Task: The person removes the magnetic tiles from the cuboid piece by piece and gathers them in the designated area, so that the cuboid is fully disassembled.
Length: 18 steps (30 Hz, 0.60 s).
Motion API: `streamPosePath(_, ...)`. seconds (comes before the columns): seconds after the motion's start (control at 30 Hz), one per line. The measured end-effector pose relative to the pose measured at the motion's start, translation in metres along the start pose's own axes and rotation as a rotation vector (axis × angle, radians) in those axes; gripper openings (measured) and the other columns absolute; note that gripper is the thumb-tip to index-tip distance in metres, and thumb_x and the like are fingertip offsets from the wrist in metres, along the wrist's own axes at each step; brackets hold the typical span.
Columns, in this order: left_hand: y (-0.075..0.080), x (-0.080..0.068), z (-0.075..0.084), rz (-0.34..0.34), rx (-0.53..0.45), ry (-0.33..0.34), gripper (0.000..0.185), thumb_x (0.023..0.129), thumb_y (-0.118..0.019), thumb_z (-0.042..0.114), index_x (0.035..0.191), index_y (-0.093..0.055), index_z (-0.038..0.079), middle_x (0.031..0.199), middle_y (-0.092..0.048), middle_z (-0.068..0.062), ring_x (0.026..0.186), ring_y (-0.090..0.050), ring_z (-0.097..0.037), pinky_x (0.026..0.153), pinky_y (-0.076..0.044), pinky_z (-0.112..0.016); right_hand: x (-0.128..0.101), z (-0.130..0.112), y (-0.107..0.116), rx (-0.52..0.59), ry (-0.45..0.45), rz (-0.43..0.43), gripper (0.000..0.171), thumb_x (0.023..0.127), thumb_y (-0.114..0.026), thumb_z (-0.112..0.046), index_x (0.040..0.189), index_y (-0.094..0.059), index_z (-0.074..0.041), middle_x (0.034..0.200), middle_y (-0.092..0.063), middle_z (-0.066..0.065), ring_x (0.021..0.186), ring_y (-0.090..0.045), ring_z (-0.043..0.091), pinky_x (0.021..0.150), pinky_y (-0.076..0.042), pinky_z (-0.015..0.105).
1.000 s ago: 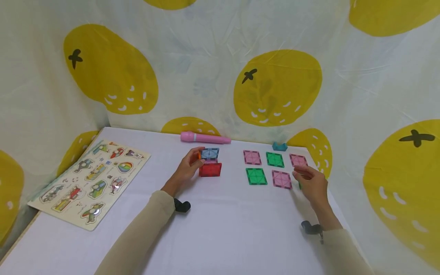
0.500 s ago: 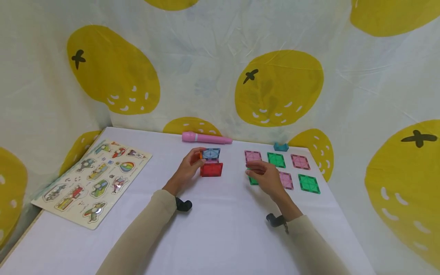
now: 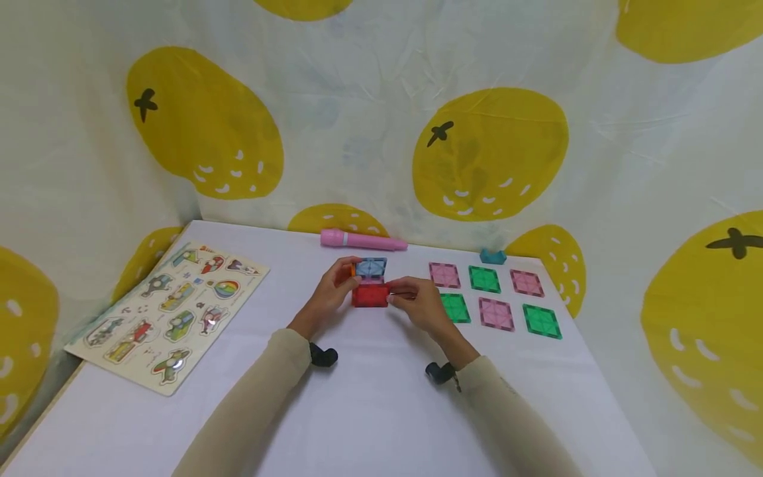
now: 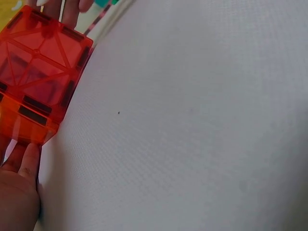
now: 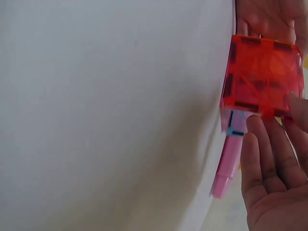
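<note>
A small box of see-through magnetic tiles stands on the table, with a red tile (image 3: 369,297) in front, a blue tile (image 3: 372,267) behind and an orange tile (image 4: 33,122) at its left. Pink shows inside, between red and blue. My left hand (image 3: 332,291) holds the box by its left side, thumb near the red tile's upper left corner. On the opposite side my right hand (image 3: 422,306) pinches the red tile's right edge; in the right wrist view its thumb (image 5: 297,108) lies at the tile's edge and the fingers spread beside the box.
Right of the box lie flat green tiles (image 3: 484,279) and pink tiles (image 3: 496,313) in two rows. A pink microphone-shaped toy (image 3: 363,240) and a small teal piece (image 3: 493,256) lie along the back edge. A picture puzzle board (image 3: 169,311) covers the left side.
My right hand has travelled left, away from the lower right green tile, to the red tile's right edge. That green tile stays on the table. The left hand keeps its hold on the box.
</note>
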<state>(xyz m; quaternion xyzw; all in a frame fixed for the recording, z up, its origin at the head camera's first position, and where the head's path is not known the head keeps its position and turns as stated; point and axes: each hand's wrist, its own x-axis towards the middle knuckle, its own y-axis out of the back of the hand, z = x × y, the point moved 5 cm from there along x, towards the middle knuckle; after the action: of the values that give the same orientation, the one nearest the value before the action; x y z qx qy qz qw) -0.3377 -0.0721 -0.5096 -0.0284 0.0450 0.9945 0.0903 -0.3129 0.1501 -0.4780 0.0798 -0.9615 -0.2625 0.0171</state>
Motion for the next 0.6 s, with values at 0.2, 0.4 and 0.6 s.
streamPosePath(0.2, -0.001, 0.001, 0.001, -0.013, -0.011, -0.033, 0.041, 0.109, -0.060, 0.025, 0.147, -0.053, 0.039, 0.161, -0.047, -0.001, 0.155, -0.037, -0.029, 0.129, -0.035, -0.054, -0.001, -0.001, -0.004, -0.030, 0.010, 0.036, 0.013, 0.098, -0.077, -0.019, 0.111, -0.080, -0.019, 0.104, -0.080, 0.000, 0.096, -0.072, 0.020, 0.090, -0.063, 0.035)
streamPosePath(0.4, 0.000, 0.004, -0.003, -0.015, -0.023, -0.041, 0.041, 0.109, -0.060, 0.023, 0.146, -0.054, 0.039, 0.162, -0.047, -0.003, 0.155, -0.038, -0.029, 0.128, -0.036, -0.054, -0.010, -0.002, -0.003, -0.028, 0.021, 0.034, 0.013, 0.099, -0.077, -0.018, 0.112, -0.079, -0.019, 0.104, -0.080, -0.001, 0.096, -0.073, 0.020, 0.089, -0.063, 0.035)
streamPosePath(0.6, 0.001, 0.004, -0.003, -0.020, -0.010, -0.052, 0.041, 0.109, -0.060, 0.023, 0.147, -0.054, 0.039, 0.163, -0.046, -0.003, 0.156, -0.037, -0.029, 0.129, -0.035, -0.054, -0.023, -0.001, 0.012, -0.010, 0.023, 0.042, 0.016, 0.100, -0.076, -0.019, 0.115, -0.078, -0.018, 0.107, -0.079, 0.002, 0.097, -0.072, 0.021, 0.087, -0.060, 0.030)
